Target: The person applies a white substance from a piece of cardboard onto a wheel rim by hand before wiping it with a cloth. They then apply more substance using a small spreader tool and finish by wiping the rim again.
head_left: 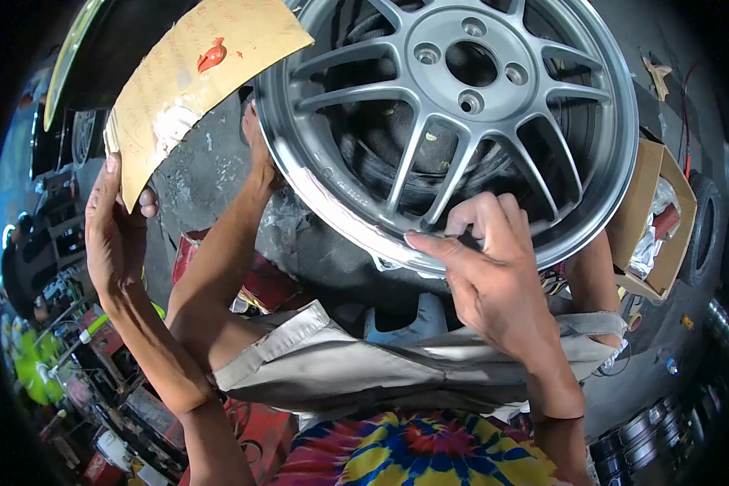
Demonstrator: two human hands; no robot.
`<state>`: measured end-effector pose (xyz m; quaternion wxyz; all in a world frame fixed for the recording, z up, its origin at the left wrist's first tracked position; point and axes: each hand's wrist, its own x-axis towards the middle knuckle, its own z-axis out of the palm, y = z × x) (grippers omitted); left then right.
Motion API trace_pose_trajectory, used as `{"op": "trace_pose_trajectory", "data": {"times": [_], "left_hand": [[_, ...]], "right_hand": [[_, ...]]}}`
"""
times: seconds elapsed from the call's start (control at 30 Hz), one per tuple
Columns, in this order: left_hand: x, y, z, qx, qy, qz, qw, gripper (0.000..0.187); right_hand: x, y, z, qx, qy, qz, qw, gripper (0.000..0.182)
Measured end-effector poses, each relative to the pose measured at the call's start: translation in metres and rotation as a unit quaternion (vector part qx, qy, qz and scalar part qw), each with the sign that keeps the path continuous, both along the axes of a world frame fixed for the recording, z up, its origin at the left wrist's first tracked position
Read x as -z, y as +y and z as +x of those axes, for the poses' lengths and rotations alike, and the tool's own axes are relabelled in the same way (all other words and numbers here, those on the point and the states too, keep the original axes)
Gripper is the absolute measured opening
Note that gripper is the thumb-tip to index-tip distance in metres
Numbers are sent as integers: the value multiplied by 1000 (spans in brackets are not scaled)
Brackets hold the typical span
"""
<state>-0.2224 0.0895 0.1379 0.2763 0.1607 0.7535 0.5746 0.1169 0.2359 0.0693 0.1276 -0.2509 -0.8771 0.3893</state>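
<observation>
A grey alloy wheel (471, 105) with several split spokes lies in front of me, and whitish paste (336, 202) is smeared along its near left rim. My right hand (494, 271) touches that rim with an outstretched finger, the other fingers curled; whether they hold anything is hidden. On the left, my left hand (117, 215) grips the lower corner of a curved piece of brown cardboard (158, 93). The cardboard bears a red-orange blob (212, 55) and a white smear (172, 125).
An open cardboard box (630, 215) with wrapped items stands right of the wheel, beside a tire (702, 231). A red box (259, 279) is between my legs and a blue stool edge (409, 321) shows. Tools and a green fan (36, 366) fill the left.
</observation>
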Motion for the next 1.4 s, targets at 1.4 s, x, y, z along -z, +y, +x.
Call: {"op": "trace_pose_trajectory", "data": {"times": [1.4], "left_hand": [[-3, 8, 3, 85, -3, -7, 996, 38]], "right_hand": [[5, -11, -9, -26, -30, 44, 998, 24]]}}
